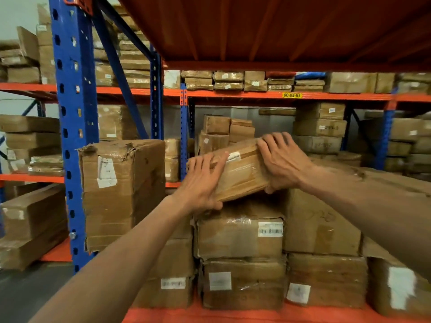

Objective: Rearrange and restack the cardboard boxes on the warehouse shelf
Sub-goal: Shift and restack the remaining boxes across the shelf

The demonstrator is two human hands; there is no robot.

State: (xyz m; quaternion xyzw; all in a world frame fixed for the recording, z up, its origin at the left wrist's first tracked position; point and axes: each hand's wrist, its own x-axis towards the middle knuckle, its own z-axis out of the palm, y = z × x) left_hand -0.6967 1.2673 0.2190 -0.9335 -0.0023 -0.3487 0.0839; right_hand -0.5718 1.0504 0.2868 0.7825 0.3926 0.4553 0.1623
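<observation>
My left hand (203,183) and right hand (283,160) clasp a small tape-wrapped brown cardboard box (242,170), tilted above the barcode-labelled carton (240,236).

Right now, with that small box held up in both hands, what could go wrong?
1. The small box is tilted and wrapped in shiny tape; the left hand and right hand grip only its ends, so it might slip.
2. The barcode box beneath looks crumpled, so a box set there may sit unevenly.
3. The torn tall box close by could be knocked.
</observation>
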